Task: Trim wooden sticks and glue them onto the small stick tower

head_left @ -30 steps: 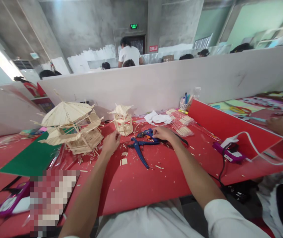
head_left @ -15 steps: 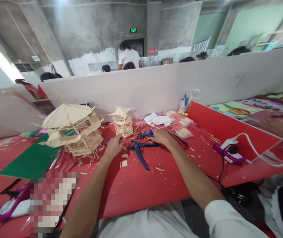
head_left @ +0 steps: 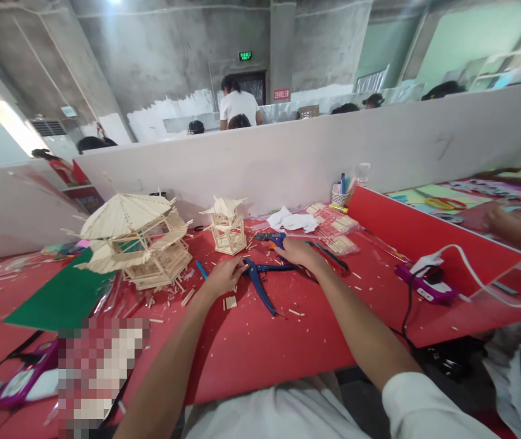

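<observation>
My left hand (head_left: pixel 224 277) rests on the red table (head_left: pixel 260 341), fingers curled down over small cut wooden sticks (head_left: pixel 230 301); what they pinch is hidden. My right hand (head_left: pixel 297 251) lies closed over the blue glue gun (head_left: pixel 273 239), just beyond the blue cutting pliers (head_left: pixel 259 281). A small stick pavilion (head_left: pixel 227 226) stands just behind both hands. A large stick pavilion (head_left: pixel 133 239) stands to the left, partly on a green sheet (head_left: pixel 61 297).
Packs of sticks (head_left: pixel 336 230), white tissue (head_left: pixel 290 221) and a pen cup (head_left: pixel 341 191) sit at the back by the white partition. A purple power strip (head_left: pixel 427 282) with a white cable lies right. Another person's hand (head_left: pixel 518 228) works at the neighbouring desk.
My left hand moved right and nearer, from beside the small pavilion down to the cut sticks. My right hand stayed on the glue gun. A blue stick now shows left of my left hand.
</observation>
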`<action>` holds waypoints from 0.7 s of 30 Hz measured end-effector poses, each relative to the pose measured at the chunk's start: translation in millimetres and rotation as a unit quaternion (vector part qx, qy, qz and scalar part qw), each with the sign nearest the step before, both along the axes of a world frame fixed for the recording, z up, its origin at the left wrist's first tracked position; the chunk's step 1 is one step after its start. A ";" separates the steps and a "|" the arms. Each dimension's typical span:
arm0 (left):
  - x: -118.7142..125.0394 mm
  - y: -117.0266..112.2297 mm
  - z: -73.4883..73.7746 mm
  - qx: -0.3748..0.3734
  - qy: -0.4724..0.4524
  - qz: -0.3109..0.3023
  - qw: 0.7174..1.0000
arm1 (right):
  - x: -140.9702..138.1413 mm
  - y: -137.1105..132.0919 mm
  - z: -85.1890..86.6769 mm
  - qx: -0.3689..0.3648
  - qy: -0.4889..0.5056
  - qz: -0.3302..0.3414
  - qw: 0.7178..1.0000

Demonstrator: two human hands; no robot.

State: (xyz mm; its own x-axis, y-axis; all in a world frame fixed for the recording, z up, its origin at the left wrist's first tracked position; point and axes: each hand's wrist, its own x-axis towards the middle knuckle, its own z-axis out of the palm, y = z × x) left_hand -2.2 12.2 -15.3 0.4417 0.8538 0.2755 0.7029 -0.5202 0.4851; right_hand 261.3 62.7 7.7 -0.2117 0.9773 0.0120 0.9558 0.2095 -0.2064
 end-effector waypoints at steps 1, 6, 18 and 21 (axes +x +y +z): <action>-0.3 0.0 0.8 0.001 -0.015 0.010 1.000 | 1.3 0.8 0.8 0.005 0.026 -0.004 1.000; -5.7 8.1 3.4 0.024 -0.178 0.066 0.982 | -2.4 5.3 0.3 0.046 0.202 -0.017 0.978; -10.3 15.5 4.3 -0.067 -0.421 0.082 0.901 | -21.8 -12.6 4.9 -0.026 0.607 0.115 0.786; -11.0 16.4 3.4 -0.061 -0.410 0.080 0.906 | -26.2 -18.6 5.6 -0.054 0.591 0.118 0.796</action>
State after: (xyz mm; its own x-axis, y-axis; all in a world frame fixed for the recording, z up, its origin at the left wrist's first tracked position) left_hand -13.2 28.5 -11.9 -0.0015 0.9354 0.3535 0.1414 -0.3497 0.9261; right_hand 235.1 44.0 13.3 -0.2925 0.9212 0.2566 0.0171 0.2733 -0.9618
